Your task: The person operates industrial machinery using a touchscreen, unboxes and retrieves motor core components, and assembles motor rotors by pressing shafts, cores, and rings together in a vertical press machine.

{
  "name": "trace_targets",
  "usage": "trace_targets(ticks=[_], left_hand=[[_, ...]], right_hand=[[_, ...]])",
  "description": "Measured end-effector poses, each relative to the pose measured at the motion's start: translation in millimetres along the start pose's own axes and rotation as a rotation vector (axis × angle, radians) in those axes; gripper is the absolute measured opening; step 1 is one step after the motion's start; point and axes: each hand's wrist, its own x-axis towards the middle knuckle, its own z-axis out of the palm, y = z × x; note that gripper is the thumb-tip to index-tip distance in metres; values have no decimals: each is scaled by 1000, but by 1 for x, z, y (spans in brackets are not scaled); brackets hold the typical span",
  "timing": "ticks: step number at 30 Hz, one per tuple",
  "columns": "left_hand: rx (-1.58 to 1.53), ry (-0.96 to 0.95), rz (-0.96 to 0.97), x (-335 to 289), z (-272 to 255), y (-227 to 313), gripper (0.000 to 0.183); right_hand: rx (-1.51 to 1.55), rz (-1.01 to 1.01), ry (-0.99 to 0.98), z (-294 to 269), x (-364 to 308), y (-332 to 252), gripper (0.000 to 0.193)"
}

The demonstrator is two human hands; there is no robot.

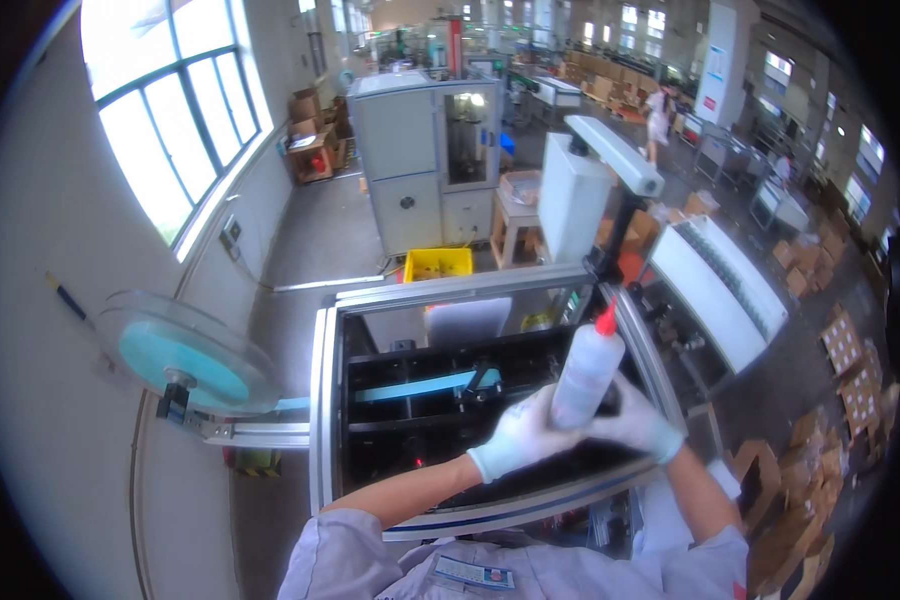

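Around the aluminium frame (321, 400): clear-flanged tape reel (188, 358) off the left edge, blue strip (420, 387) across the black bed, yellow bin (438, 263) and grey cabinet (395, 160) beyond the far edge, dark post (622, 232) at the far right corner, in line past the nozzle. Held above the bed, toward the right edge: white bottle (587, 375), long axis slanting up and away, red nozzle (607, 320) toward that corner. Wrapped low by left hand (528, 432); right hand (638, 422) beside the base, pinching or merely touching, cannot tell.
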Motion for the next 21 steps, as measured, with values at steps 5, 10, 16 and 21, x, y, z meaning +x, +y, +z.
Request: trace_targets(ticks=[5, 10, 16, 21], left_hand=[[-115, -256, 10, 36, 38, 36, 66], [108, -367, 212, 58, 98, 7, 65], [268, -422, 488, 105, 153, 20, 51], [452, -386, 717, 157, 197, 11, 43]], right_hand=[[68, 45, 344, -29, -27, 3, 77], [-505, 339, 512, -132, -84, 37, 88], [-833, 766, 500, -216, -124, 111, 89], [-1006, 758, 330, -240, -99, 163, 82]])
